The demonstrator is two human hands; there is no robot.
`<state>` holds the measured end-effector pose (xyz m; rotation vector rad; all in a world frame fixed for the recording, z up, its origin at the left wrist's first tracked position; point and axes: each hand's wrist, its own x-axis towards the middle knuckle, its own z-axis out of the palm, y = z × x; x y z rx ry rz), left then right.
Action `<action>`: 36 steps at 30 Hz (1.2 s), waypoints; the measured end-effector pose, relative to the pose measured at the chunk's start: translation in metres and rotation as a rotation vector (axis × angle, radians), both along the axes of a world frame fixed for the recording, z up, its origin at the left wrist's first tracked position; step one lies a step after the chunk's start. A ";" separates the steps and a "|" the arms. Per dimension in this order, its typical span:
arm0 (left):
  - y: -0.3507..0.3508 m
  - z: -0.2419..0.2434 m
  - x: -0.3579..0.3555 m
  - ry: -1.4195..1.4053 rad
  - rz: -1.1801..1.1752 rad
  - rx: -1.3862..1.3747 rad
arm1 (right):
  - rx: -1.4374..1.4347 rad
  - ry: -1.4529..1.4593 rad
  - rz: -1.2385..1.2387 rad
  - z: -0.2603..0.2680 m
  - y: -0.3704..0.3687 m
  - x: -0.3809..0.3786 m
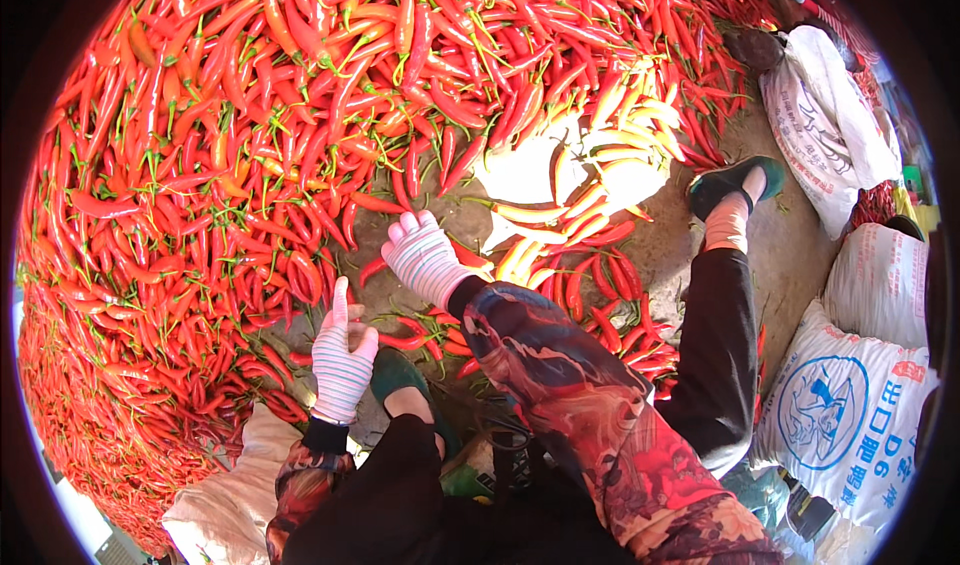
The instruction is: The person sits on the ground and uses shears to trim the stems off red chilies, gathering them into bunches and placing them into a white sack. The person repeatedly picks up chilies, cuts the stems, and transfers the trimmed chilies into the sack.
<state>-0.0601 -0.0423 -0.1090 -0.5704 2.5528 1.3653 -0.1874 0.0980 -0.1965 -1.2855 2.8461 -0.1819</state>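
Note:
My left hand (345,362), in a white striped glove, is beside the green shoe on my left foot. Its index finger points up and its thumb stands apart, with nothing visible in its grasp. My right hand (425,260), gloved alike, is back-up over the concrete floor at the edge of a large heap of red chili peppers (247,115). Single peppers lie close to its fingertips; its palm is hidden, so I cannot tell whether it holds one. A smaller group of red chili peppers (600,280) lies between my legs, partly behind my right sleeve.
Full white woven sacks bearing print, one upright (814,130) and one lower down (832,407), line the right side. Green shoes (739,186) are on my feet. A pale cloth or sack (232,490) lies at lower left. Strong sunlight bleaches the floor centre (532,167).

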 end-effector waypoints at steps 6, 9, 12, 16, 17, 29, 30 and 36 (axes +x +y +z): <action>0.014 0.006 -0.014 0.326 -0.461 -0.706 | 0.110 -0.210 0.101 0.036 0.033 0.029; 0.022 -0.011 -0.014 -0.117 -0.397 -0.506 | -0.063 -0.363 0.105 0.065 0.058 0.037; 0.021 -0.034 -0.015 -0.244 -0.320 -0.215 | -0.151 -0.559 0.161 0.080 0.076 0.025; 0.018 -0.045 -0.012 -0.226 -0.251 -0.132 | 0.148 -0.398 -0.387 0.065 0.118 -0.022; 0.018 -0.042 -0.011 -0.213 -0.164 0.069 | 0.262 -0.321 -0.427 0.058 0.129 -0.027; 0.047 -0.021 -0.008 -0.360 0.042 0.876 | 0.250 -0.660 -0.396 0.074 0.119 -0.003; 0.048 -0.022 -0.007 -0.323 0.004 0.886 | 0.144 -0.695 -0.315 0.079 0.113 0.010; 0.054 -0.017 -0.002 -0.349 0.023 1.132 | -0.441 -1.006 -0.374 0.077 0.088 0.068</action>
